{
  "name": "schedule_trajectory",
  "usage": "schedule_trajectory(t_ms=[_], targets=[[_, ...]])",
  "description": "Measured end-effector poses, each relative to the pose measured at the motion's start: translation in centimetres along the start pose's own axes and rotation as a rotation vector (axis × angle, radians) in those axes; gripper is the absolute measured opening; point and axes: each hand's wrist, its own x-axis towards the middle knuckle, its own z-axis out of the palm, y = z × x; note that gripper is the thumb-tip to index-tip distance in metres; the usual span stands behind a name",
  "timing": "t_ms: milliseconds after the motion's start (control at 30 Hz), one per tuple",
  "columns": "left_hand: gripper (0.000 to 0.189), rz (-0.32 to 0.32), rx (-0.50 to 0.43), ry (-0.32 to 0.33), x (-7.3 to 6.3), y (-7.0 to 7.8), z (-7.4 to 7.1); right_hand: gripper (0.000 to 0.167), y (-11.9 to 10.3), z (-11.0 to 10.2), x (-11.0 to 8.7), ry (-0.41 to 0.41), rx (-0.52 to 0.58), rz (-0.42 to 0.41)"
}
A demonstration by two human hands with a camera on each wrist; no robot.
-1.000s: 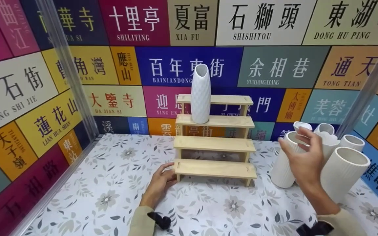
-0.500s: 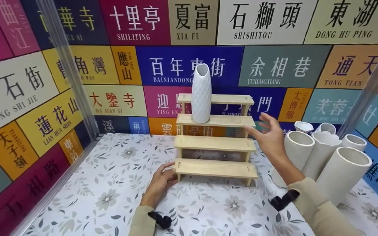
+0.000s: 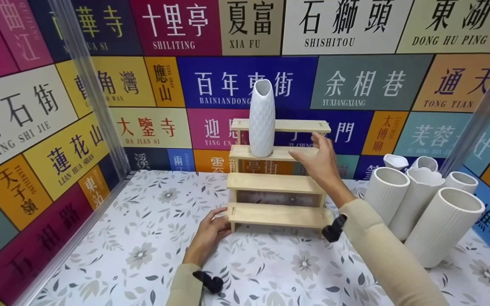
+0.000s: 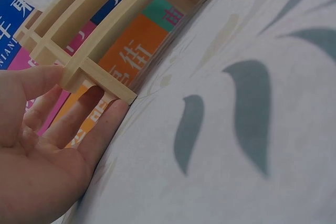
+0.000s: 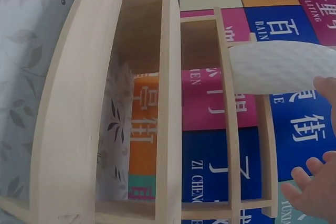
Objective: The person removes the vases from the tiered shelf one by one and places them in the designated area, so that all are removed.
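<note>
A tall white vase (image 3: 262, 121) with a dimpled surface stands upright on the second-highest step of a four-step wooden display stand (image 3: 274, 183), left of its middle. My left hand (image 3: 207, 233) holds the bottom step's left end; the left wrist view puts the thumb (image 4: 44, 81) at the board's corner and the other fingers around the leg. To the right of the vase, my right hand (image 3: 320, 159) reaches over the upper steps, thumb and fingers spread with nothing between them. The right wrist view has the vase (image 5: 281, 67) lying across its upper right, near that hand's thumb.
Several white vases cluster to the right of the stand, among them a ribbed one (image 3: 445, 227) in front and a scallop-rimmed one (image 3: 419, 193). A floral cloth (image 3: 138, 255) covers the table. Behind rises a wall of coloured sign panels (image 3: 355, 85), with clear corner strips.
My right hand has moved left, from the vase cluster across to the stand's upper steps beside the tall vase. The left hand keeps its place on the stand.
</note>
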Motion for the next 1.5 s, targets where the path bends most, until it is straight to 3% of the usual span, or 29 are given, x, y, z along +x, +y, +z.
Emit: schedule_trajectory(t_ms=[367, 900, 1133, 1500], targets=[[0.046, -0.004, 0.004, 0.018, 0.1, 0.1, 0.0, 0.097, -1.1, 3.9, 2.2, -0.097, 0.047, 0.131], [0.045, 0.015, -0.007, 0.011, 0.2, 0.0, 0.0, 0.102, -3.2, 6.6, 5.3, -0.101, 0.095, 0.135], [0.044, 0.017, 0.028, 0.026, 0.5, 0.1, -0.1, 0.100, -2.9, 8.2, 5.7, -0.092, 0.190, 0.135], [0.046, 0.004, 0.009, 0.019, 0.3, 0.2, -0.1, 0.087, -1.9, 10.4, 5.8, -0.069, 0.280, 0.083]])
